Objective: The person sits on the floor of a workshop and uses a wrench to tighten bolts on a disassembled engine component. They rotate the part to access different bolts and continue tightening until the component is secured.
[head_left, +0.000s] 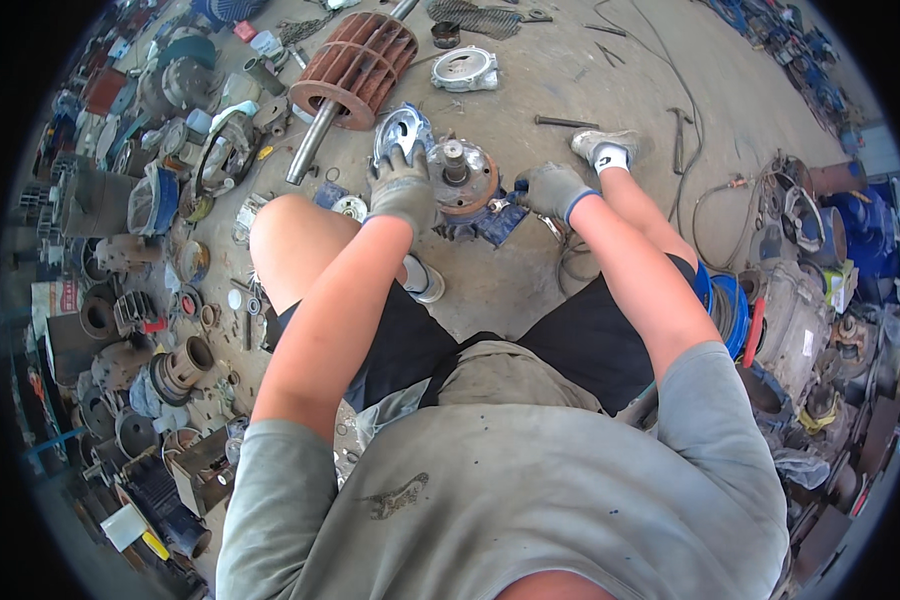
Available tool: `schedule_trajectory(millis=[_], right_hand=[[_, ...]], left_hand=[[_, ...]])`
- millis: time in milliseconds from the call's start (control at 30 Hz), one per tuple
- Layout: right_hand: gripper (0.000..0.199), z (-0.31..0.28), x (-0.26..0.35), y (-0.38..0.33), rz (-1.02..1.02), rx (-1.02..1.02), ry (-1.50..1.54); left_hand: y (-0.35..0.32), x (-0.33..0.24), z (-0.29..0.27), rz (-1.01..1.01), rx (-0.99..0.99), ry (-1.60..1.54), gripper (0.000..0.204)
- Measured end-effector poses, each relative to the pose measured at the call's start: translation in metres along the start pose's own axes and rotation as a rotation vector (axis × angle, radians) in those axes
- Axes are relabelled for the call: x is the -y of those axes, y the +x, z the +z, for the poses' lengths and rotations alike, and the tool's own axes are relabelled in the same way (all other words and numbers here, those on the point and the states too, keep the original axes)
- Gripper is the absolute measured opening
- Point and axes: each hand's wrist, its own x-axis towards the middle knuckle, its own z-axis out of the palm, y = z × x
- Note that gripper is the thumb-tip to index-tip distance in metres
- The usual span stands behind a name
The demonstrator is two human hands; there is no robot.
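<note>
My left hand (404,190), in a grey work glove, has its fingers hooked over the near edge of a round silver-and-blue metal end cover (401,128). The cover is tilted, its opening partly behind my fingers. Just right of it, a round rusty motor flange (462,178) with a short steel shaft (455,155) pointing up sits on the floor. My right hand (555,190), gloved too, is closed to the right of the flange; what it grips is hidden. Beneath the flange lies a dark blue piece (500,222).
Beyond my left hand lies a rusty caged rotor (355,65) on a long steel shaft (315,145). A silver ring housing (465,68) is farther off. A hammer (679,140), a long bolt (567,122) and cables lie to the right. Many motor parts crowd both sides.
</note>
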Motion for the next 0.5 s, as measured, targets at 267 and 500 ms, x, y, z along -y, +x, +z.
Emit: schedule_trajectory(millis=[267, 500], right_hand=[[0.042, 0.000, -0.001, -0.004, 0.117, 0.041, 0.131], [0.038, 0.106, 0.068, -0.038, 0.365, 0.009, 1.171]], left_hand=[[0.030, -0.001, 0.045, 0.031, 0.099, -0.251, 0.134], [0.034, -0.002, 0.048, -0.019, 0.124, -0.257, 0.134]])
